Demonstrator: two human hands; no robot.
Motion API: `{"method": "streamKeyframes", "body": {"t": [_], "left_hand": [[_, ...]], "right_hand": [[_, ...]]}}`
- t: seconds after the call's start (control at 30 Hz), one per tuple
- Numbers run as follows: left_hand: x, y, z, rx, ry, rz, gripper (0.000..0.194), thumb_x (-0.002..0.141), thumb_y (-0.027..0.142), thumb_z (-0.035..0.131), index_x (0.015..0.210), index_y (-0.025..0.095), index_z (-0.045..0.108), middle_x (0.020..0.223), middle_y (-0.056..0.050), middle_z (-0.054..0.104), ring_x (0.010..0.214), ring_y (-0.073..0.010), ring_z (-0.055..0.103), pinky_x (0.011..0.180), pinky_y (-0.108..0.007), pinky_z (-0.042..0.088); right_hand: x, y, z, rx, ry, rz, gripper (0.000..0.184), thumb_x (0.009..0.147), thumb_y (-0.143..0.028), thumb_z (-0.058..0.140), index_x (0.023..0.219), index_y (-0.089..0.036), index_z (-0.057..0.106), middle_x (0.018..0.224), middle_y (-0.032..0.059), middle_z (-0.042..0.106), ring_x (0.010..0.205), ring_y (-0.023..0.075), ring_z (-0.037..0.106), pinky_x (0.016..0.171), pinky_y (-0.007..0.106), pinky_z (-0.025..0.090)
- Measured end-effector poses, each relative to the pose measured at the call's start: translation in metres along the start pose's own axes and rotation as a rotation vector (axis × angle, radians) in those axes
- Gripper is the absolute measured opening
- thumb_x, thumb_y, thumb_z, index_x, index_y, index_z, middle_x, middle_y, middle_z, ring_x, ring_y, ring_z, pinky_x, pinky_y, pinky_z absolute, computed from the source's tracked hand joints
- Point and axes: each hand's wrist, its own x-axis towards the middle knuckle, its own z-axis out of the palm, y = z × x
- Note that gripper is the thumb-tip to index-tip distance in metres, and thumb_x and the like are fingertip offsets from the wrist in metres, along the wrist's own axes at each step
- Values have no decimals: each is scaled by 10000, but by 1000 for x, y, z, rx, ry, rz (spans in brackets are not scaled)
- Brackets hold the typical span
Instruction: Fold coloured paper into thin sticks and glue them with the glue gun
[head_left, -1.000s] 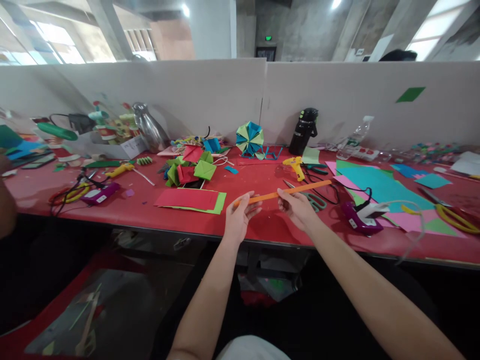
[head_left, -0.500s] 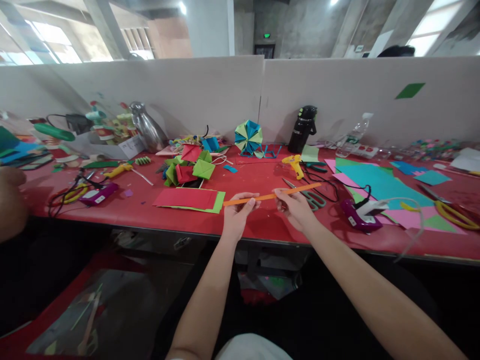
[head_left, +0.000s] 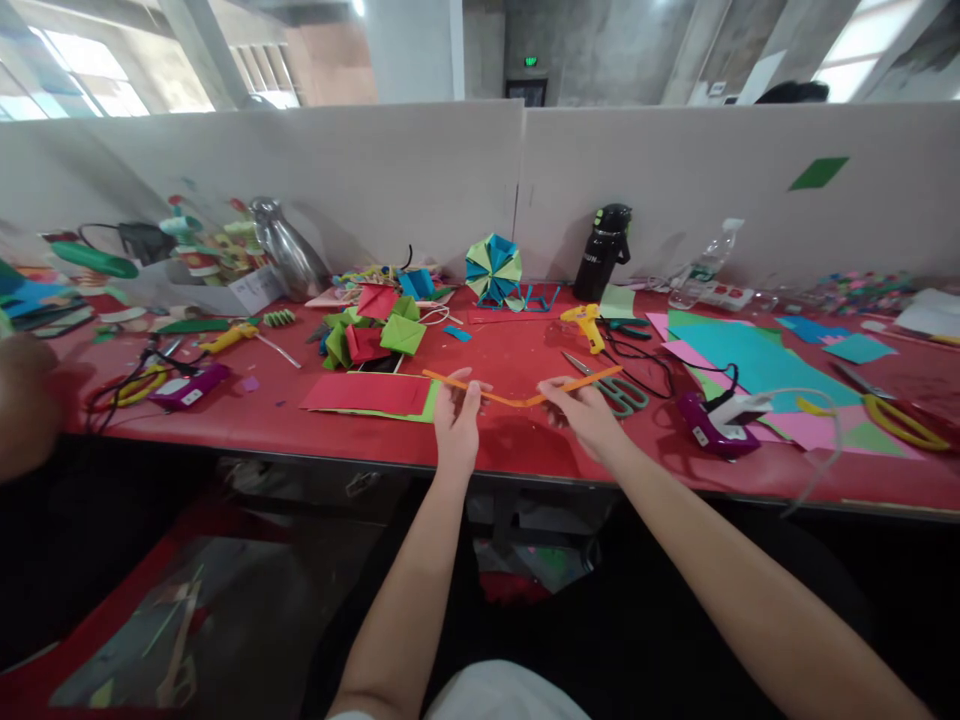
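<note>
An orange paper strip [head_left: 517, 402] stretches between my two hands above the red table, bent into a shallow V at its middle. My left hand [head_left: 457, 415] pinches it left of the bend, thumb on top. On the other side my right hand [head_left: 574, 402] grips it between thumb and fingers, and the strip's free end sticks out to the right. Grey-green-handled scissors [head_left: 628, 398] lie just beyond my right hand. Beside my left hand is a stack of red paper [head_left: 367, 393] over green sheets. Folded green and red paper pieces [head_left: 401, 333] are heaped behind that stack.
A yellow glue gun [head_left: 585, 325], a black bottle [head_left: 602, 255] and a blue-and-green paper wheel [head_left: 493, 265] stand toward the divider. At right are a purple power socket [head_left: 712, 428] and coloured sheets [head_left: 750, 355]. Another person's arm [head_left: 26, 400] is at the far left.
The orange strip was nearly straight and is now bent downward in the middle. My left hand has shifted slightly left and turned more upright. The view has tilted a little.
</note>
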Motion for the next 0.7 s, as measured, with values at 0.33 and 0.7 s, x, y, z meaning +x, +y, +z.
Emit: {"method": "streamKeyframes", "body": {"t": [0.33, 0.7], "left_hand": [[1, 10, 3, -154, 88, -245, 519, 789, 411, 796, 1196, 170, 583, 1034, -91, 747, 915, -178, 712, 787, -298, 558], [-3, 9, 9, -277, -52, -505, 383, 632, 299, 914, 878, 134, 671, 808, -48, 755, 742, -162, 733, 730, -280, 597]], "right_hand": [[-19, -16, -5, -245, -273, -236, 300, 730, -416, 827, 946, -220, 756, 845, 23, 716, 704, 153, 605, 664, 290, 479], [-33, -2, 3, -467, -271, -747, 203, 888, -273, 697, 1087, -250, 728, 999, 78, 713, 859, 203, 671, 807, 350, 550]]}}
